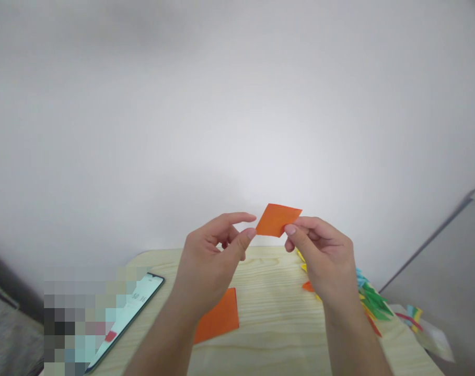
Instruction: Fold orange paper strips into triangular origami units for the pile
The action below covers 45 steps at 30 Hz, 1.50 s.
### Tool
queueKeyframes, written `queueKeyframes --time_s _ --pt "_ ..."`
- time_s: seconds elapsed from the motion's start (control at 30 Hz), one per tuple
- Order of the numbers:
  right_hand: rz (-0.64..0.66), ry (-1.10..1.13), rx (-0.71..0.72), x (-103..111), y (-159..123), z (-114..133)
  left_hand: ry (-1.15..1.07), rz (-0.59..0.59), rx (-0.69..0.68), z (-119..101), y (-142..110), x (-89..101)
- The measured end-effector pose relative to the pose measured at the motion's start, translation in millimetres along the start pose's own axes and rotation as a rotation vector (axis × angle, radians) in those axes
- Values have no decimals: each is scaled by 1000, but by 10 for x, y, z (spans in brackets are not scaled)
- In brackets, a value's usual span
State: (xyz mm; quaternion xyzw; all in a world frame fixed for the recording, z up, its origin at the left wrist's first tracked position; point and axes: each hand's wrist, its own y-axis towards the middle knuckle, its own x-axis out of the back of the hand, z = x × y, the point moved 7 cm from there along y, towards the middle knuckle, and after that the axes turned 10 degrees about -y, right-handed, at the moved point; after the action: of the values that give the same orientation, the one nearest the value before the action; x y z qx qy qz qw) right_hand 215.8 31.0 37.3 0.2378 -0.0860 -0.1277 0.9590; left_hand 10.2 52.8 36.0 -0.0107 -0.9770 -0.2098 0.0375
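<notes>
Pinching the paper [274, 220] above the table [276, 303], the right hand [325, 253] holds it by the left hand [213, 256], thumb and forefinger parted, any folding done or left being unclear, another sheet [221, 319] lying below.

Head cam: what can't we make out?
Head view:
Held orange paper: far face, turned away.
Orange sheet: left part, behind left forearm.
Coloured paper pieces: partly behind right forearm.
Phone: left side, pixelated.
Table: near edge, cut off by bottom frame edge.

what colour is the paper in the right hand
The paper is orange, as the head view shows.
</notes>
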Motion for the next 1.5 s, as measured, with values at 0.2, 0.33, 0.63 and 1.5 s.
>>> queueKeyframes --time_s 0.2,0.33,0.63,1.5 --pt "53 -30 -5 -54 -47 39 -82 -14 -41 -110 8 43" --pt "62 -70 -12 -53 -44 36 -80 -31 -53 -111 3 44" --pt "48 -135 53 -81 -76 106 -254 12 -10 -103 -9 -20" --pt "163 68 50 -151 -72 202 -229 46 -71 -129 -52 -69"
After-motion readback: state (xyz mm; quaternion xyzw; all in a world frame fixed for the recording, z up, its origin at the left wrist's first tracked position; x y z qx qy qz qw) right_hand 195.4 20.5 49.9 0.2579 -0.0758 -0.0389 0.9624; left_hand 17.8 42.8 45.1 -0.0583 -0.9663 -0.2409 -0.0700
